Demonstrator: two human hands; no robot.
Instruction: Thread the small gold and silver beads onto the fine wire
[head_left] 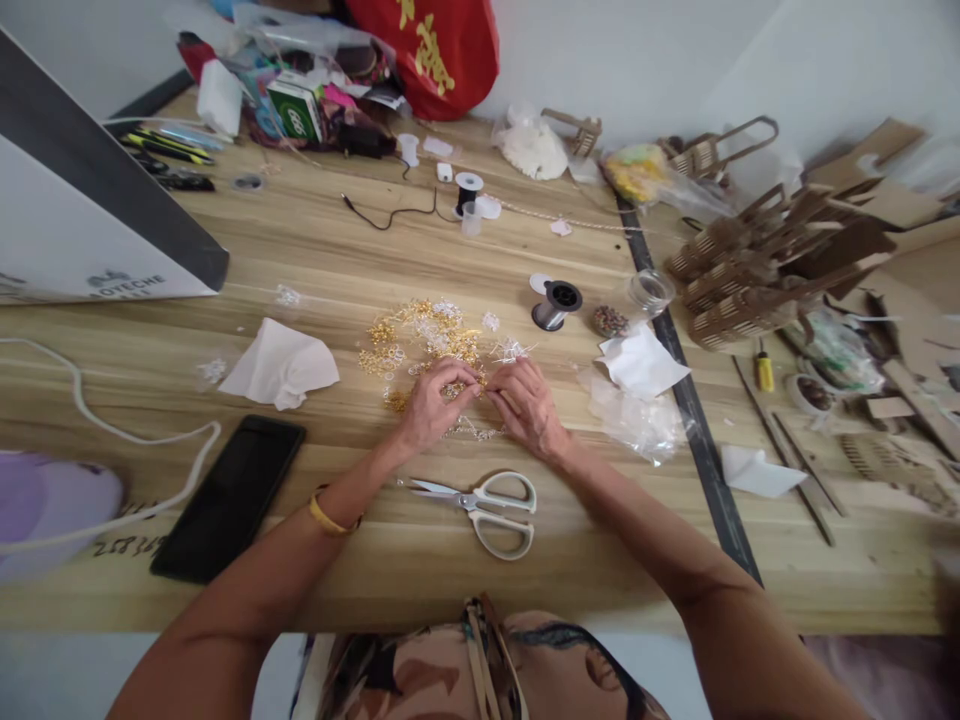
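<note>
My left hand (441,405) and my right hand (526,402) meet over the table, their fingertips pinched close together. Tiny gold-coloured bits show at the fingertips, but what each hand holds is too small to make out. Just beyond and around my left hand lies a scattered heap of gold and clear beads (431,328). A silvery beaded strand (472,430) rests on the wood below the fingers. Thin pale pins or sticks (510,350) lie behind my right hand. Closer to my body, white-handled scissors (480,503) lie partly open.
Left of the hands are a crumpled white cloth or tissue (283,365) and a black phone (229,500). To the right stand a wire spool (556,304), a clear jar (651,291) and a plastic bag (637,415). Brown slatted baskets (739,275) crowd the far right.
</note>
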